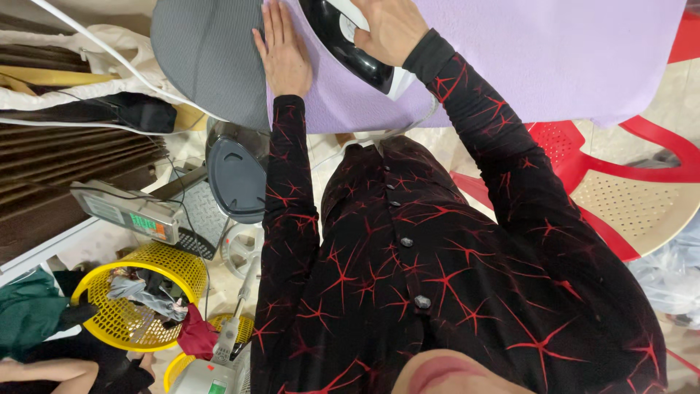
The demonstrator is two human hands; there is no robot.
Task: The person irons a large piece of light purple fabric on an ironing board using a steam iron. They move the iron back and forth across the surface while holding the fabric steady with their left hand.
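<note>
Lower left: two yellow mesh baskets point(142, 303), one heaped with cloth scraps; one scale point(127, 211) above them. Top centre: one left hand point(283, 52), fingers straight and together, flat on the lilac cloth point(510, 51), apparently to keep it taut on one ironing board point(208, 55). One right hand point(390, 25) curls around one black iron point(343, 44). Right: one red plastic chair point(620, 190).

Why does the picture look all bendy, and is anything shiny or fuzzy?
Head view: the wide lens stretches the sleeves and curves the edges. A bright glare streak sits on the black iron under the right hand. The left hand on the purple cloth looks sharp; the bottom edge is blurry.
</note>
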